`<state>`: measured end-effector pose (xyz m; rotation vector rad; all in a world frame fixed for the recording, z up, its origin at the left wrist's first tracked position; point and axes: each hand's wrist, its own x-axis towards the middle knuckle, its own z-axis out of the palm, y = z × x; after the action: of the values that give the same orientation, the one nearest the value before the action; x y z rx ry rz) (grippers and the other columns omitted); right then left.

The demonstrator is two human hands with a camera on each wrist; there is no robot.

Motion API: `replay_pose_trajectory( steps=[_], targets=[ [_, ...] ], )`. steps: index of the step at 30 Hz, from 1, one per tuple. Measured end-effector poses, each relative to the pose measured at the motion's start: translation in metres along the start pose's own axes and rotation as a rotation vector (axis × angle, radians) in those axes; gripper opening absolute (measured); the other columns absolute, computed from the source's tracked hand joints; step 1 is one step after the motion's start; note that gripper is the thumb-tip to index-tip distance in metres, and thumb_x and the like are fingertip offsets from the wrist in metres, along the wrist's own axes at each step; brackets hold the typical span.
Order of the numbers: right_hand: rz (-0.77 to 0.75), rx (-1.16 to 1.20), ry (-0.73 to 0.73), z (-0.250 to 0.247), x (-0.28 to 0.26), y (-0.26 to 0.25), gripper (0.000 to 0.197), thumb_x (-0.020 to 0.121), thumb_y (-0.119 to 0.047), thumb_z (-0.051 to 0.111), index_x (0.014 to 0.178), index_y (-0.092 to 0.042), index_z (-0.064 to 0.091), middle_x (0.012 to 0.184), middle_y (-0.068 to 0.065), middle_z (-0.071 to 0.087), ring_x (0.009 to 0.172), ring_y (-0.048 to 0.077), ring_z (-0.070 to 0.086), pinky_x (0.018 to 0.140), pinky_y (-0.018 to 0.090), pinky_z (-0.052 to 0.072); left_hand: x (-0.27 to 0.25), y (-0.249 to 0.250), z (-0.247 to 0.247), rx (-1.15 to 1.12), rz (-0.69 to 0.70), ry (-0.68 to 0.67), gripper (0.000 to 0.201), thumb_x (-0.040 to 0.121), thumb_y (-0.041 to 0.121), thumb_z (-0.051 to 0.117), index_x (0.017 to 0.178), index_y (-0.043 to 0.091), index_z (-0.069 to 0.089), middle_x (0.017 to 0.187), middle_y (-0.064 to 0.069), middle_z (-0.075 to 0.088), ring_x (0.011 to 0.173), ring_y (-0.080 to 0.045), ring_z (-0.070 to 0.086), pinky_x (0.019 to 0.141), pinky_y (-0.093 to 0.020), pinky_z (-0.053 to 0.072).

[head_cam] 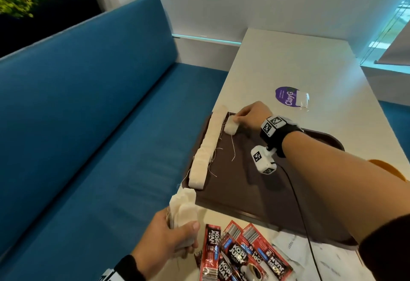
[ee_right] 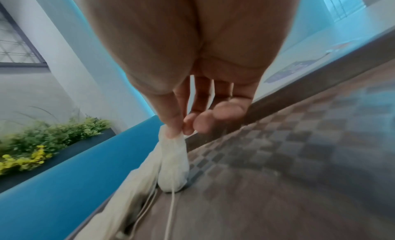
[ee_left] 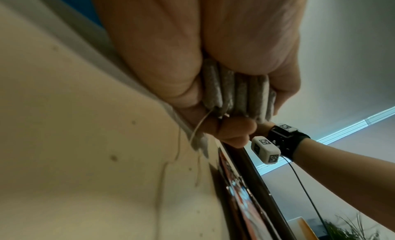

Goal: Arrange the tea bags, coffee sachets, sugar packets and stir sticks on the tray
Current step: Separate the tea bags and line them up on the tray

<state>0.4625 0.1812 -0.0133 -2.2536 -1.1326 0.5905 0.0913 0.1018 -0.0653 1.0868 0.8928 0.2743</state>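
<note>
Near right corner of the brown tray (head_cam: 255, 205) covered by the right forearm, red coffee sachets (head_cam: 241, 256) cut off at the bottom edge, white packets (head_cam: 295, 247) too blurred to read, purple sticker (head_cam: 286, 96) partly hidden under a clear wrapper (head_cam: 302, 100)

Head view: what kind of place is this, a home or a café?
Probably a café or staff lounge: a long blue upholstered bench runs beside a white table, and a brown serving tray sits there with coffee sachets nearby.

Tea bags (head_cam: 206, 147): matt porous paper; tray (head_cam: 255, 192): textured brown plastic; coffee sachets (head_cam: 239, 256): glossy foil.
</note>
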Motion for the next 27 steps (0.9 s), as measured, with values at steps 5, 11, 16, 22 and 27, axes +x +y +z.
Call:
replay_pose_trajectory(
  steps=[5,11,16,22,27],
  targets=[
    [0.016,-0.029,0.064,-0.006,0.034,0.001,0.013,0.084,-0.024,0.084,0.092,-0.014,0.081,0.086,0.0,0.073,0.077,0.012,0.064,0.07,0.023,0.048,0.002,0.003,-0.001,-0.005,-0.046,-0.003,0.072,0.062,0.04,0.093,0.114,0.002,0.061,0.081,-0.023,0.068,0.07,-0.035,0.065,0.063,-0.038,0.051],
    [0.009,-0.077,0.066,0.002,0.05,0.003,0.014,0.083,-0.028,0.085,0.089,-0.017,0.079,0.087,-0.002,0.073,0.083,0.016,0.066,0.069,0.025,0.047,0.003,0.003,-0.002,-0.002,-0.034,-0.004,0.078,0.054,0.04,0.094,0.114,0.003,0.062,0.079,-0.016,0.069,0.068,-0.031,0.067,0.063,-0.039,0.055],
    [-0.01,-0.028,0.131,0.005,0.049,0.004,0.035,0.081,-0.032,0.085,0.113,-0.025,0.071,0.095,0.0,0.072,0.089,0.019,0.068,0.08,0.029,0.052,0.007,-0.002,-0.004,-0.004,-0.024,-0.002,0.078,0.057,0.04,0.096,0.115,0.002,0.06,0.081,-0.02,0.07,0.071,-0.036,0.068,0.065,-0.041,0.054],
    [-0.049,0.09,0.143,-0.012,0.007,-0.011,0.038,0.088,-0.029,0.077,0.123,-0.024,0.063,0.092,-0.002,0.07,0.086,0.02,0.07,0.091,0.041,0.057,0.003,-0.002,-0.001,-0.059,0.071,-0.015,0.068,0.063,0.035,0.093,0.108,-0.002,0.058,0.079,-0.022,0.066,0.068,-0.034,0.063,0.061,-0.038,0.052],
    [-0.206,0.169,-0.09,-0.019,-0.086,-0.046,0.009,0.092,-0.018,0.073,0.1,-0.016,0.076,0.084,-0.002,0.074,0.065,0.006,0.065,0.067,0.023,0.053,-0.001,0.002,0.001,-0.1,0.097,-0.064,0.058,0.067,0.018,0.09,0.11,-0.004,0.059,0.088,-0.025,0.071,0.072,-0.029,0.07,0.063,-0.035,0.058]
  ],
)
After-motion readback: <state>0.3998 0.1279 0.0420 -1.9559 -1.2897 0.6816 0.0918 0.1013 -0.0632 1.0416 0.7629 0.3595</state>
